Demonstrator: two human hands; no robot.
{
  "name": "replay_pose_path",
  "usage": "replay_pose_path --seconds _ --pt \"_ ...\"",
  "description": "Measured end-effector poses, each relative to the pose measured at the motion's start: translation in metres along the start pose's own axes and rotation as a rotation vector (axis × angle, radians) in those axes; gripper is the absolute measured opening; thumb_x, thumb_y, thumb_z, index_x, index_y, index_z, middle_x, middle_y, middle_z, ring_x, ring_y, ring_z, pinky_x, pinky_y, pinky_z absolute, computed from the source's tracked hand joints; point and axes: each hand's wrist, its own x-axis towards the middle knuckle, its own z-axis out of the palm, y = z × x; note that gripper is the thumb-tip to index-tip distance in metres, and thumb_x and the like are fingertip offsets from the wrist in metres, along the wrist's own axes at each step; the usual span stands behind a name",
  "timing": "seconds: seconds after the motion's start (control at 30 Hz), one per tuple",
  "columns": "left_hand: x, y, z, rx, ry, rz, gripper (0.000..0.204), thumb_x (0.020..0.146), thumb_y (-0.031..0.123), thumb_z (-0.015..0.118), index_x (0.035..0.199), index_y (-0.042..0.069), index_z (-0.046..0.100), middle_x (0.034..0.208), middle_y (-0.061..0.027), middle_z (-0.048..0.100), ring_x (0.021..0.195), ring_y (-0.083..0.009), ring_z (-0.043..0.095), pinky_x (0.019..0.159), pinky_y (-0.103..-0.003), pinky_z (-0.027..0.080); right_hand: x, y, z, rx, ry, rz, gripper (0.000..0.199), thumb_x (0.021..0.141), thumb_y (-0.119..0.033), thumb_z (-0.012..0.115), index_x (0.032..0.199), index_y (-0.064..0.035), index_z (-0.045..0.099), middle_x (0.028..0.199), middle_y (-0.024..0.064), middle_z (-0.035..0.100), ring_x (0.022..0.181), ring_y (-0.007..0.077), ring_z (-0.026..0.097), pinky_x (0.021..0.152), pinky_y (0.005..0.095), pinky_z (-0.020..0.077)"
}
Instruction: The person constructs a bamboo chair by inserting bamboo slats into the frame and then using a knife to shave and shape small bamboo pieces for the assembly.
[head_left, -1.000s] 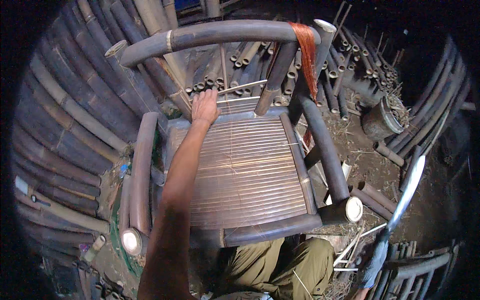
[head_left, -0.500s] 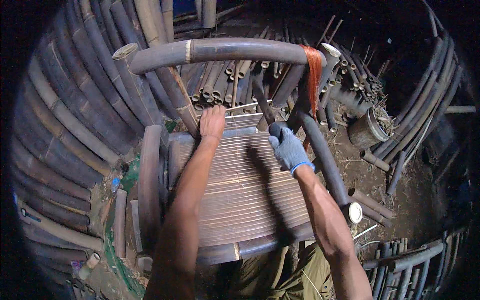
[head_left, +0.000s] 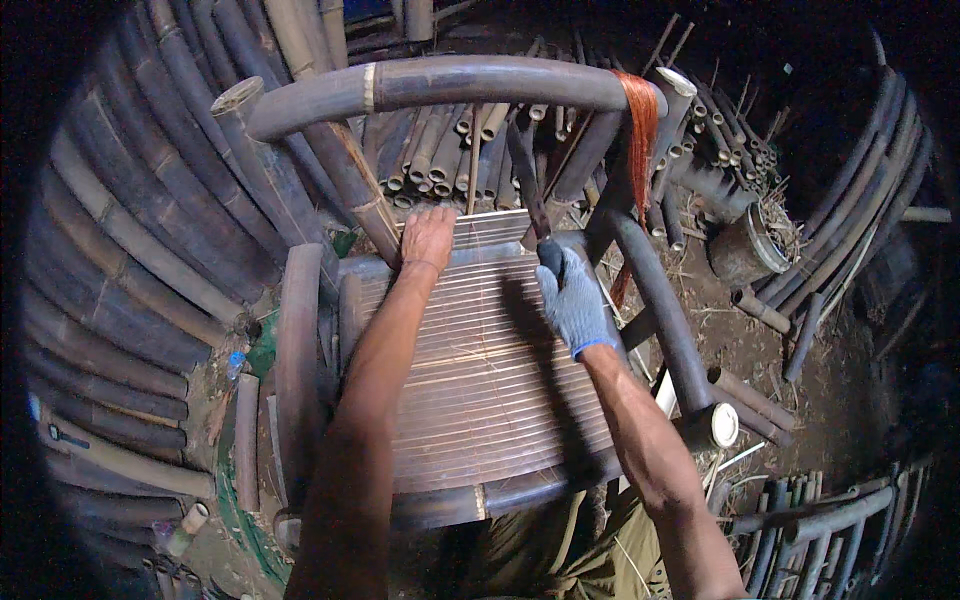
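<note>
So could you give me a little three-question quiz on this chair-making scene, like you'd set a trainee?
1. True or false: both hands are bare.
2. What does the right hand grip? A) a paint brush B) a dark long-bladed tool C) a cup
3. Fill in: the left hand presses on the back edge of the chair's slatted ____.

Key
1. False: the right hand wears a blue-grey glove, the left is bare.
2. B: the tool points up toward the curved backrest, near the orange cord bound around it.
3. Seat: the slatted seat is made of thin bamboo strips.
</note>
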Motion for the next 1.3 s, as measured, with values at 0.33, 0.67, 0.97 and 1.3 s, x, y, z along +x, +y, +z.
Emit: replay_pose_path --seconds 0.33,0.67,0.97,1.3 --pt "0.02 -0.024 -0.012 -0.413 -0.339 -0.056 0.048 0.076 0.012 0.062 0.124 0.01 0.059 0.124 -0.0203 0.063 0.119 -0.035 0.057 0.101 -0.045 0.045 -0.022 0.0 0.006 0.062 -0.235 0.152 0.04 0.095 -0.034 0.058 0.121 -0.0045 0.053 0.107 0.0304 0.065 0.104 0.0489 0.06 0.087 0.0529 0.0482" --pt "-0.012 0.009 -0.027 0.106 0.188 0.529 0.043 0.085 0.013 0.059 0.128 0.009 0.059 0.141 -0.0123 0.052 0.14 -0.0318 0.038 0.117 -0.047 0.029 -0.161 0.007 -0.085 -0.047 -0.247 0.481 0.048 0.085 -0.037 0.072 0.115 -0.0007 0.06 0.095 0.0203 0.064 0.086 0.0336 0.063 0.081 0.0438 0.0491" --pt "-0.051 0.052 -0.041 -0.024 -0.439 0.743 0.014 0.085 0.021 0.062 0.092 0.012 0.07 0.108 -0.005 0.064 0.109 -0.0256 0.059 0.097 -0.043 0.045 -0.167 0.0 -0.105 -0.494 -0.149 0.199 0.085 0.082 -0.046 0.073 0.138 0.0086 0.041 0.131 0.032 0.053 0.121 0.0452 0.051 0.103 0.0487 0.0415" --pt "-0.025 0.031 -0.09 -0.435 0.163 0.399 0.013 0.09 0.018 0.059 0.095 0.008 0.065 0.092 -0.0116 0.064 0.088 -0.0286 0.065 0.075 -0.042 0.053 -0.048 -0.05 -0.071 0.442 -0.345 0.431 0.032 0.093 -0.035 0.067 0.101 -0.0035 0.067 0.089 0.002 0.064 0.074 0.0117 0.058 0.064 0.0311 0.0495"
